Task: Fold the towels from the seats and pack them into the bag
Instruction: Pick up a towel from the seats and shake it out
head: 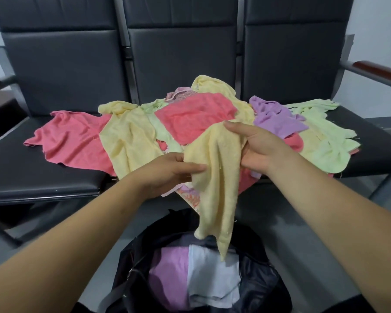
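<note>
My left hand [169, 170] and right hand [255, 152] each pinch the yellow towel [215, 177], which hangs above the open bag [257, 279] in front of the seats [43, 172]. I'm in the folding step; next I must find its corners.

We face a row of black seats [181, 57], three padded, panelled backs side by side, joined by grey metal uprights [125, 41]. At the right end an armrest [379, 68] is topped in reddish-brown wood (the left armrest [7, 80] sits mostly out of frame). Behind stands a plain white wall [375, 30]; below lies a smooth grey floor [287, 231]. The light is soft and even.
</note>
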Tool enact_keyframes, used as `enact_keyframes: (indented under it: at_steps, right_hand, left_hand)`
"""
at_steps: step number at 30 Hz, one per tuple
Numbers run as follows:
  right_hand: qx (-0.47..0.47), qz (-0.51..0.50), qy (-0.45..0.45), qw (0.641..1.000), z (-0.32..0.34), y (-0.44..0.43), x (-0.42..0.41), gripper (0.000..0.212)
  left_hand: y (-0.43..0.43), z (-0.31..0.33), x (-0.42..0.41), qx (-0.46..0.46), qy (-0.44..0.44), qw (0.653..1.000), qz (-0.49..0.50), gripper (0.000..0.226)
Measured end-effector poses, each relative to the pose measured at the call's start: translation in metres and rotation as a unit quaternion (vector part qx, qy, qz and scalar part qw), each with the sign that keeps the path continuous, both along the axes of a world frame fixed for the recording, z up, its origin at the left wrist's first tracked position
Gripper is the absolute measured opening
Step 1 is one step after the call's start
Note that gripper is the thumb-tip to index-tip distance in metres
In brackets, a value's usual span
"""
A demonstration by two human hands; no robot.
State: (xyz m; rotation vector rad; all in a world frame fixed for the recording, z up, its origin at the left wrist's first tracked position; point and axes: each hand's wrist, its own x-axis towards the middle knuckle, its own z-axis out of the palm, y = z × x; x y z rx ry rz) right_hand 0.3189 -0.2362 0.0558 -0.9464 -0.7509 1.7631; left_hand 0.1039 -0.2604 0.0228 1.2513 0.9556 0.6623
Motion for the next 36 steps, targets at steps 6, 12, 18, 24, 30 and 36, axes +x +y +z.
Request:
enact_keyframes:
  at_steps: [6, 12, 18, 24, 30, 36]
  right_hand:
    - [-0.008, 0.016, -0.118, 0.993, -0.001, 0.0, 0.017, 0.032]
    - [0.061, 0.035, 0.073, 0.995, 0.004, -0.02, 0.02, 0.043]
    - [0.031, 0.102, -0.012, 0.994, -0.01, -0.023, 0.011, 0.047]
    - [0.022, 0.062, -0.031, 0.997, -0.005, -0.023, 0.014, 0.062]
    - [0.013, 0.039, -0.214, 0.976, 0.003, -0.024, 0.016, 0.042]
    - [-0.011, 0.04, -0.039, 0.998, 0.015, -0.028, 0.028, 0.023]
  left_hand:
    - [-0.005, 0.01, 0.01, -0.108, -0.164, 0.975, 0.099, 0.024]
    - [-0.009, 0.026, 0.016, -0.175, -0.317, 0.919, 0.155, 0.026]
    - [-0.011, 0.028, 0.005, -0.134, -0.344, 0.921, 0.124, 0.043]
    - [-0.024, 0.013, -0.004, 0.022, -0.032, 0.997, 0.065, 0.036]
    - [-0.015, 0.015, -0.007, -0.105, -0.222, 0.956, 0.162, 0.013]
    - [-0.017, 0.012, -0.006, -0.015, -0.195, 0.971, 0.141, 0.035]
